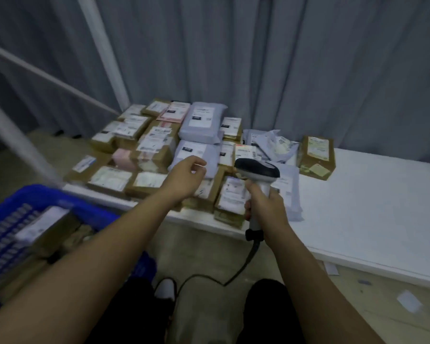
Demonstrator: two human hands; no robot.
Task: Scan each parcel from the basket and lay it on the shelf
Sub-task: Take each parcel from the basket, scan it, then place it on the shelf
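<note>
Scanner (257, 170) upright, head pointing left.

Parcel labels (201, 117) all illegible.

Bare forearms, black trousers (266, 316), one white shoe (164, 289).

One barcode scanner (257, 170), one blue basket (8, 234) near left, one white shelf (370, 207). Parcels on it, cardboard boxes and grey mailer bags, overlap too much to count exactly.
</note>
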